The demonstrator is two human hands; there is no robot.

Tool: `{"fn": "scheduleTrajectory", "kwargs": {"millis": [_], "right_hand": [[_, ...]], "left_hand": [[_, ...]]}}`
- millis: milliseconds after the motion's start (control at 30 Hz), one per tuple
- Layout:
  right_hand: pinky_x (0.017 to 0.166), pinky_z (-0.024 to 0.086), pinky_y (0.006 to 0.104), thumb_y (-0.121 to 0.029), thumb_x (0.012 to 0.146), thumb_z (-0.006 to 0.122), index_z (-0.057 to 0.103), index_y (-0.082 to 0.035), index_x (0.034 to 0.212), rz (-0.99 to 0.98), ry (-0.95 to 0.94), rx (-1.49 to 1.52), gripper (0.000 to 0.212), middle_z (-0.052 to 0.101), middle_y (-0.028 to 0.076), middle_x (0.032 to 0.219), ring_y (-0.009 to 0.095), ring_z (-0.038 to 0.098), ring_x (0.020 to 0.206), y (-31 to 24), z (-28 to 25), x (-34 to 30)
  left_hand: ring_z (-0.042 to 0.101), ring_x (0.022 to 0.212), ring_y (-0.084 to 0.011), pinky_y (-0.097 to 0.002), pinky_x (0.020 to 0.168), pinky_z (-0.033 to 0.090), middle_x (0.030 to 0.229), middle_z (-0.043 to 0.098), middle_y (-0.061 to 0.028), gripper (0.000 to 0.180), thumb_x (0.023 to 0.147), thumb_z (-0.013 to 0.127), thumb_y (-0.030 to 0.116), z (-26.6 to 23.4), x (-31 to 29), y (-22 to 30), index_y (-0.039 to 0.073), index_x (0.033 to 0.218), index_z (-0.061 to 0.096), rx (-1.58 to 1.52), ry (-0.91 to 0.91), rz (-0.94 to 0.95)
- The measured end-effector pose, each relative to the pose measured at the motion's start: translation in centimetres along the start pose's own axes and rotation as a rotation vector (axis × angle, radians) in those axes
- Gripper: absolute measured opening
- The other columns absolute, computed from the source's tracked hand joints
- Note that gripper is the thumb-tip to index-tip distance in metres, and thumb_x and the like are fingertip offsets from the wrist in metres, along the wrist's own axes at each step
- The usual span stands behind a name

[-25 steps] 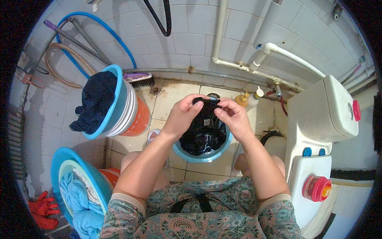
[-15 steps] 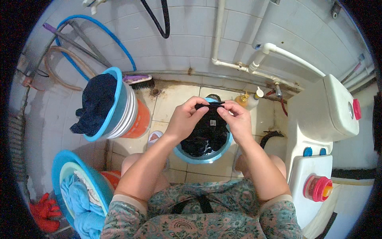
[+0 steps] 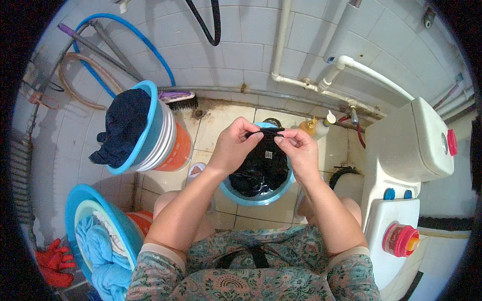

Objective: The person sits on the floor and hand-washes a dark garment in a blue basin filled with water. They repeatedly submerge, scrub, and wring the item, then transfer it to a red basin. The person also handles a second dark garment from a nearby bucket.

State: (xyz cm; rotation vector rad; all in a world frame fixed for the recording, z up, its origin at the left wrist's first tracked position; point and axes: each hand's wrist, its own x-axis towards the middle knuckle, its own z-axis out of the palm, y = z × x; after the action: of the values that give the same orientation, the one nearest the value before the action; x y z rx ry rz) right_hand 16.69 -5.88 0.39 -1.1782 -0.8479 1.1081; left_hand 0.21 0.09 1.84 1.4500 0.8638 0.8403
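A black garment [image 3: 261,173] with a small white label [image 3: 269,155] near its top hangs over a light blue basin [image 3: 255,202], its lower part down inside the rim. My left hand [image 3: 235,148] pinches the top edge of the cloth between thumb and fingers. Just to its right, my right hand [image 3: 299,150] grips the same edge, with a short stretch of dark fabric between the two hands. Wet-looking shine shows on the lower folds. How far the garment reaches into the basin is hidden.
Two blue tubs on buckets stand at left, one with dark clothes [image 3: 128,125], one with light blue cloth [image 3: 103,251]. A purple brush [image 3: 178,98] and pump bottles [image 3: 321,125] lie beyond. Right is a toilet [image 3: 384,215] with a red-lidded jar [image 3: 400,240]; lower left, red gloves [image 3: 54,263].
Both hands keep their pinch on the garment's edge, with only slight finger movement. The whole view has shifted a little.
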Motion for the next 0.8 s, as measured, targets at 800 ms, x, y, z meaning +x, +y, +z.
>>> {"fn": "scheduleTrajectory", "kwargs": {"millis": [800], "right_hand": [[0.085, 0.044, 0.0353, -0.012, 0.068, 0.064, 0.048, 0.0, 0.119, 0.002, -0.543, -0.729, 0.055, 0.06, 0.02, 0.1, 0.033, 0.056, 0.098, 0.8, -1.0, 0.2]], "left_hand": [[0.058, 0.086, -0.0111, -0.027, 0.077, 0.047, 0.096, 0.061, -0.0018, 0.031, 0.09, 0.056, 0.026, -1.1, -0.1, 2.7, 0.004, 0.11, 0.056, -0.471, -0.065, -0.174]]}}
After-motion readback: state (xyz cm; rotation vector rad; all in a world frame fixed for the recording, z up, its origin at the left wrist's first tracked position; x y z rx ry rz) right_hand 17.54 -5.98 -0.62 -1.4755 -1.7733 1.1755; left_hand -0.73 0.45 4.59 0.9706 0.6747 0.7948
